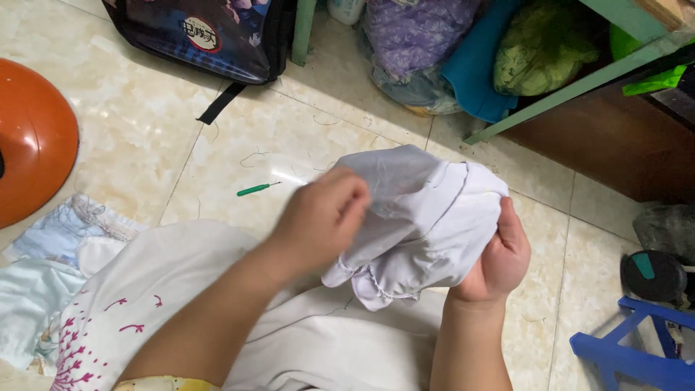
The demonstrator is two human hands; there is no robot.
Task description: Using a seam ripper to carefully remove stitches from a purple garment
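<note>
Two hands (322, 217) (499, 257), perhaps one white garment (427, 224)

Bright even daylight, glare patches on glossy tile floor (145, 123), soft shadows, left hand (322, 217) slightly motion-blurred, shelf underside dim

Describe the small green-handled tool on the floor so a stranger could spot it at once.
Start at the pale marble-look floor tiles beyond the bunched white cloth held in both hands. Just past the left hand, toward the dark backpack, lies the small tool. It is the only slim thing there: a bright green handle with a thin metal tip, alone on bare tile.
</note>
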